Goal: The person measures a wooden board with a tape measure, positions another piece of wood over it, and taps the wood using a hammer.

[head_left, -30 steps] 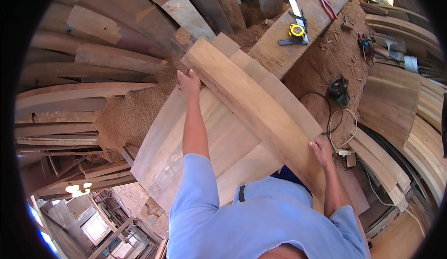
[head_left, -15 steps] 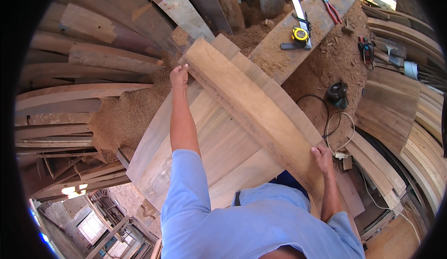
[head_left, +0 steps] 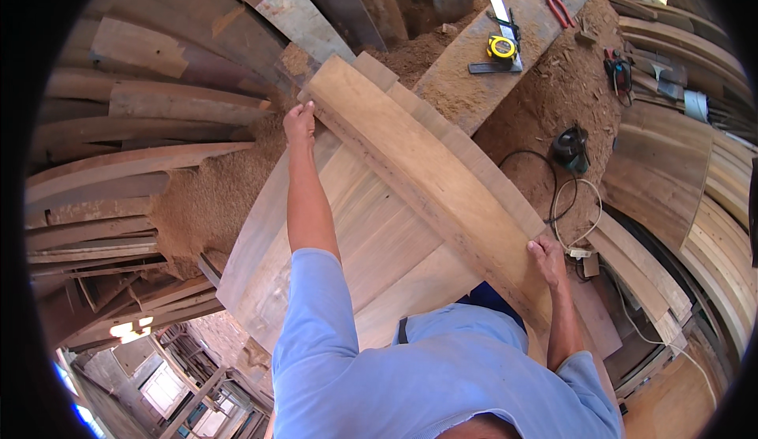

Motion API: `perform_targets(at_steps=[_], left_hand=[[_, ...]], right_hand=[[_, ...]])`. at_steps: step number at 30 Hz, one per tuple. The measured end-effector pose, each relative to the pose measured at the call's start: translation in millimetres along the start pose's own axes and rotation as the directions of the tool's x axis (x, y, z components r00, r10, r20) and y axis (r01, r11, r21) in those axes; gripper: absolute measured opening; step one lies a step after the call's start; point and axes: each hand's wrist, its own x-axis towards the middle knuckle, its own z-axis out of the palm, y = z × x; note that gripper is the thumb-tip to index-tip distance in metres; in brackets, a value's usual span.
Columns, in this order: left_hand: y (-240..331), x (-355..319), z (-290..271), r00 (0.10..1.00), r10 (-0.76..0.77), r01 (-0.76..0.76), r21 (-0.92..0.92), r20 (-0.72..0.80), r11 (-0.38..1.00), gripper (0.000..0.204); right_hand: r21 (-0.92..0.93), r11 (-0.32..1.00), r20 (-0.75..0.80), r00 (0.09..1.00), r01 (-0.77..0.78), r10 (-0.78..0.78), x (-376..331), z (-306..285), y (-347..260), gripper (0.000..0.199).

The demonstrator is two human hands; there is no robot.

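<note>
A long, thick plank (head_left: 430,174) lies slantwise over a wide panel of pale boards (head_left: 379,226), from the far left toward my body. My left hand (head_left: 299,125) is closed around the plank's left edge near its far end, thumb on top. At the near right, my right hand (head_left: 548,262) grips the plank's opposite edge, its thumb lying on the upper face and its fingers mostly hidden. Rough marks run along the plank's left side. A short board end (head_left: 374,69) sticks out beside the plank's far end.
Beyond the panel, a dusty bench board (head_left: 466,84) holds a yellow tape measure (head_left: 501,46), a square (head_left: 496,68) and red-handled pliers (head_left: 554,1). A dark power tool (head_left: 570,150) with a cord lies at right. Sawdust (head_left: 217,202) and stacked timber (head_left: 181,98) fill the left.
The whole view has shifted slightly, with the bench and tools now a little higher and farther left. Both hands keep their hold on the plank.
</note>
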Motion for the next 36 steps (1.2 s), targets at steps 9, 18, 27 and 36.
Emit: perform_targets(at_steps=[9, 18, 27, 36], left_hand=[[-0.1, -7.0, 6.3, 0.998, 0.032, -0.039, -0.140, -0.056, 0.989, 0.047], [0.7, -6.4, 8.9, 0.993, 0.046, -0.052, -0.050, -0.110, 0.997, 0.054], [-13.2, 0.9, 9.3, 0.992, 0.052, -0.052, 0.000, -0.118, 0.999, 0.059], [-11.4, 1.8, 10.9, 0.982, 0.181, -0.176, 0.102, -0.050, 0.979, 0.025]], right_hand=[[-0.001, 1.000, 0.037, 0.999, -0.031, 0.031, 1.6, -2.9, 2.4, 0.029], [0.010, 0.999, 0.046, 0.998, -0.052, 0.052, 2.8, -2.2, 2.7, 0.029], [0.013, 1.000, 0.024, 1.000, -0.018, 0.018, 0.1, -3.8, 2.5, 0.028], [-0.131, 0.991, 0.036, 0.999, 0.017, -0.012, 3.9, -3.7, 6.9, 0.036]])
